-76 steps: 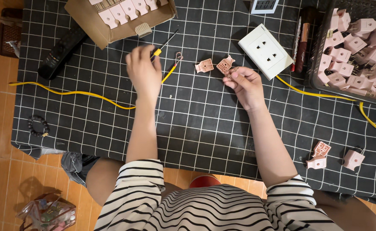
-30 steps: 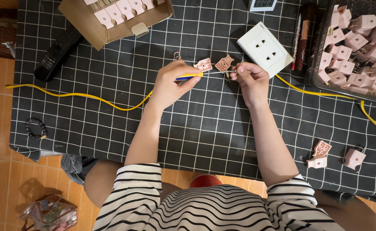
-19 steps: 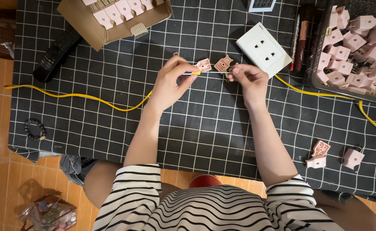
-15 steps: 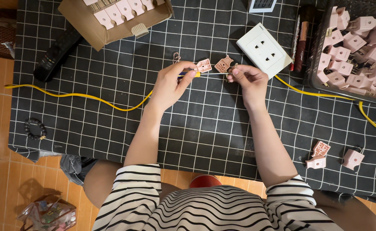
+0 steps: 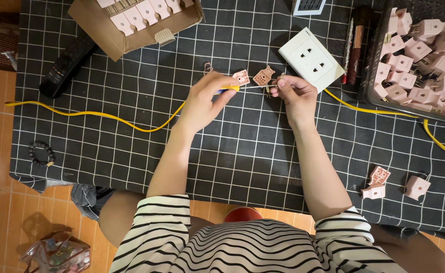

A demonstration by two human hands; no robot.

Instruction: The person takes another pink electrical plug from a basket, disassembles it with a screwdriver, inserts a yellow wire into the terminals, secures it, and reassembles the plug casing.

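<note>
My left hand (image 5: 208,100) grips a small screwdriver with a yellow handle (image 5: 231,88); its thin shaft points right toward my right hand. My right hand (image 5: 293,96) pinches a small metal part at the end of the yellow cable (image 5: 106,116). Two pink plug halves (image 5: 252,77) lie on the black checked cloth (image 5: 131,151) just beyond my fingers. A white socket plate (image 5: 311,59) rests right behind my right hand.
A cardboard box of pink plugs (image 5: 134,20) stands at the back left, a dark basket of pink plugs (image 5: 419,50) at the back right. A black remote (image 5: 65,65), a bead bracelet (image 5: 42,154) and loose pink plug pieces (image 5: 392,183) lie around.
My left hand picked up the yellow-handled screwdriver from the cloth and brought it right, with its tip at my right hand's fingers. My right hand stayed near the plug halves.
</note>
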